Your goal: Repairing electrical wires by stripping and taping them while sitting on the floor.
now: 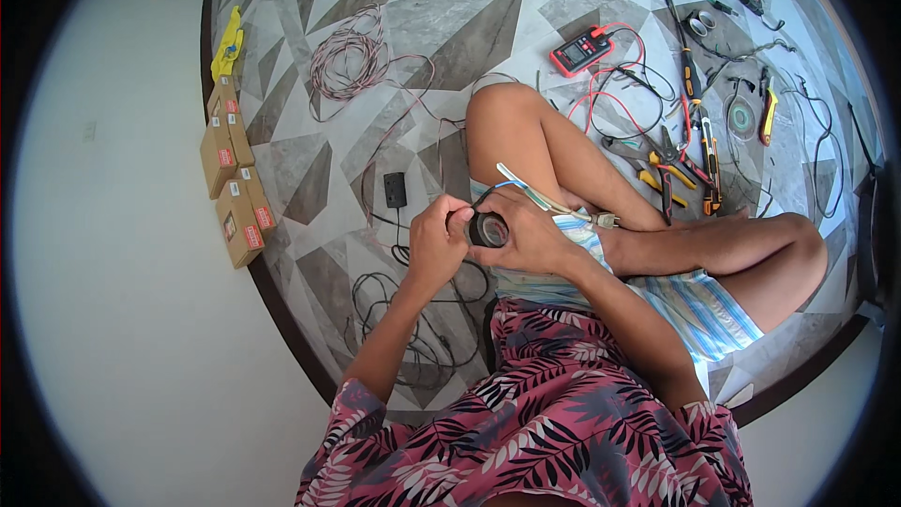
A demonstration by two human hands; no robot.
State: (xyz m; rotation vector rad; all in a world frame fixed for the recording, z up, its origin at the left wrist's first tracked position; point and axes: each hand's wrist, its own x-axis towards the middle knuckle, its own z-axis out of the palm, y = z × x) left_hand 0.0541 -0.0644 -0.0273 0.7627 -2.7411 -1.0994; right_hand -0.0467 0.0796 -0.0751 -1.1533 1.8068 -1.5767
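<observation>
Between my hands, above my lap, is a roll of black electrical tape (490, 230). My right hand (530, 235) curls round it from the right. My left hand (437, 242) is closed in a pinch at the roll's left side, on what looks like a black cable; the fingers hide most of it. A short black piece rises from there to a thin blue wire. Loose white and green wires (526, 190) pass over my right hand, and a plug (607, 221) lies beyond it. A black power adapter (395, 190) rests on the floor left of my hands.
Coiled thin wire (349, 61) lies far left, and a black cable (413, 319) near my left forearm. Cardboard boxes (239, 211) line the wall. A red multimeter (582, 52), pliers (668, 169), a utility knife (710, 164) and a tape measure (751, 0) are on the right.
</observation>
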